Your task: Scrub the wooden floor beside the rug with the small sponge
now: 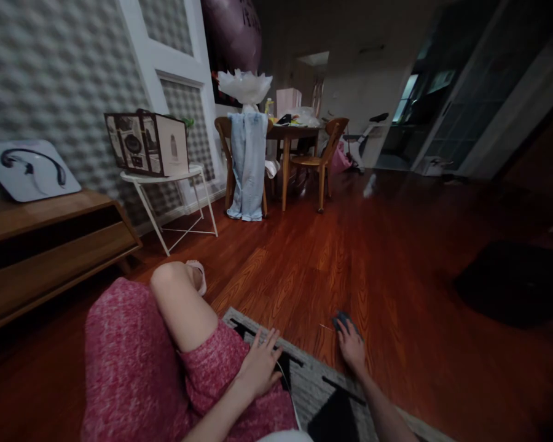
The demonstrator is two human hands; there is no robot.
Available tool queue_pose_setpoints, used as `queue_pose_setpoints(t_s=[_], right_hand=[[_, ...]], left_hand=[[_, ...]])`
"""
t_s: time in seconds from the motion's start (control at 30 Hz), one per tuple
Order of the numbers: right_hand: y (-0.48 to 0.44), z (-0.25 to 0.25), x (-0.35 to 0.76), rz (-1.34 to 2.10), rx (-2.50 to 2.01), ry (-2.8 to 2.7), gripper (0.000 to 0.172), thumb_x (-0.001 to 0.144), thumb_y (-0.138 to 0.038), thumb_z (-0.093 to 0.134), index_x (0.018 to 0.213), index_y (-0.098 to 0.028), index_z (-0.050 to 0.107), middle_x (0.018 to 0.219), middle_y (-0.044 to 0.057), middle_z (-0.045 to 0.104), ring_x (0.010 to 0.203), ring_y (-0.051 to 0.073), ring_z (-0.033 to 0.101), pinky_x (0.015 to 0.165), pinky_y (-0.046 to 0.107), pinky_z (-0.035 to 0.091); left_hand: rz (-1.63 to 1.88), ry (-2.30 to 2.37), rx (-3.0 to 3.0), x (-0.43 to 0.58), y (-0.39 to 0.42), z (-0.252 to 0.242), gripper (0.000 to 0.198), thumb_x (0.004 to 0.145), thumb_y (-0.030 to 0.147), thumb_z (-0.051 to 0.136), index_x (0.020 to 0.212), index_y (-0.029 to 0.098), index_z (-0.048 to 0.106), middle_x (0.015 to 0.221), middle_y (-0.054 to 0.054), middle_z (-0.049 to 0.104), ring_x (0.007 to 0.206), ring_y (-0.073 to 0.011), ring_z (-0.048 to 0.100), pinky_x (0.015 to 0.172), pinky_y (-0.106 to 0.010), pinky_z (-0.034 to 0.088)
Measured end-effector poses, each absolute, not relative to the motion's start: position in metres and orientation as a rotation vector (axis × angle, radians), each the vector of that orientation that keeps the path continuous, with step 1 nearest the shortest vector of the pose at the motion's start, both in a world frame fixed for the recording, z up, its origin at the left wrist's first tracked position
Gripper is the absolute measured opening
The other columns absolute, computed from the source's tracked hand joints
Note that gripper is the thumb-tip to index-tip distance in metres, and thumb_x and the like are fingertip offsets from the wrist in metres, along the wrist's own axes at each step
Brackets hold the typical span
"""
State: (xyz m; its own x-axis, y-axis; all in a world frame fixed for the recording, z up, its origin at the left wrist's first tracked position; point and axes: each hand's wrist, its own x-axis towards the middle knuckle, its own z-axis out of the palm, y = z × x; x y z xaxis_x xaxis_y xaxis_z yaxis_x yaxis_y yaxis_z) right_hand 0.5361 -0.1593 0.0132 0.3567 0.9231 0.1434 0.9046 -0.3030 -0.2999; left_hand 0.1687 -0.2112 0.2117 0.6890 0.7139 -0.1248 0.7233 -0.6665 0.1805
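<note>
My right hand [352,347] is down on the wooden floor just beyond the rug, its fingers over a small dark grey object [340,319]. That object is soft-edged and mostly covered, so its exact kind does not show. A thin pale strand [325,326] lies on the floor to its left. My left hand [260,363] rests palm down by my thigh at the rug's edge, fingers spread and holding nothing. A thin white cable [285,379] runs beside it toward my lap. I sit on a grey and black patterned rug [316,383] in pink-red clothing.
To the left are a wooden cabinet [50,218] with a white box [34,169] on it and a white side table [166,177] bearing a larger box [172,147]. Behind stand a dining table [295,131] and chairs [325,161]. A black object [511,285] lies at right.
</note>
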Motion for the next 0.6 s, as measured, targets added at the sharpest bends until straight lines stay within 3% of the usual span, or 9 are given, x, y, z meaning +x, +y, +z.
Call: queue_pose_setpoints(t_s=[0.17, 0.33, 0.43, 0.6], right_hand=[[-0.237, -0.002, 0.633, -0.104, -2.547, -0.918, 0.056, 0.095, -0.036, 0.026, 0.146, -0.03, 0.048, 0.151, 0.014, 0.044, 0.14, 0.029, 0.04, 0.104, 0.054, 0.039], [-0.246, -0.006, 0.603, -0.319, -2.489, -0.532, 0.06, 0.093, -0.033, 0.032, 0.151, -0.024, 0.042, 0.157, 0.023, 0.033, 0.142, 0.042, 0.033, 0.098, 0.067, 0.036], [-0.216, -0.003, 0.544, -0.279, -2.462, -0.687, 0.06, 0.093, -0.032, 0.031, 0.151, -0.019, 0.042, 0.156, 0.027, 0.033, 0.142, 0.044, 0.032, 0.097, 0.069, 0.034], [-0.163, 0.001, 0.417, 0.006, -2.326, -1.357, 0.057, 0.095, -0.028, 0.026, 0.149, -0.02, 0.046, 0.158, 0.019, 0.036, 0.147, 0.032, 0.028, 0.111, 0.06, 0.027]], left_hand=[[-0.035, 1.153, 2.68, 0.17, -0.211, 0.205, 0.06, 0.094, 0.051, 0.055, 0.144, 0.018, 0.051, 0.161, -0.018, 0.027, 0.15, -0.032, 0.022, 0.121, -0.06, 0.013], [-0.059, 1.142, 2.648, 0.171, -0.211, 0.207, 0.059, 0.093, 0.049, 0.057, 0.143, 0.019, 0.052, 0.16, -0.018, 0.027, 0.15, -0.0322, 0.023, 0.121, -0.06, 0.012], [-0.088, 1.148, 2.642, 0.172, -0.211, 0.212, 0.058, 0.094, 0.048, 0.056, 0.144, 0.018, 0.051, 0.16, -0.018, 0.027, 0.15, -0.0316, 0.022, 0.121, -0.06, 0.013], [-0.115, 1.149, 2.646, 0.171, -0.211, 0.215, 0.06, 0.095, 0.05, 0.054, 0.145, 0.016, 0.05, 0.16, -0.019, 0.027, 0.15, -0.031, 0.021, 0.121, -0.06, 0.013]])
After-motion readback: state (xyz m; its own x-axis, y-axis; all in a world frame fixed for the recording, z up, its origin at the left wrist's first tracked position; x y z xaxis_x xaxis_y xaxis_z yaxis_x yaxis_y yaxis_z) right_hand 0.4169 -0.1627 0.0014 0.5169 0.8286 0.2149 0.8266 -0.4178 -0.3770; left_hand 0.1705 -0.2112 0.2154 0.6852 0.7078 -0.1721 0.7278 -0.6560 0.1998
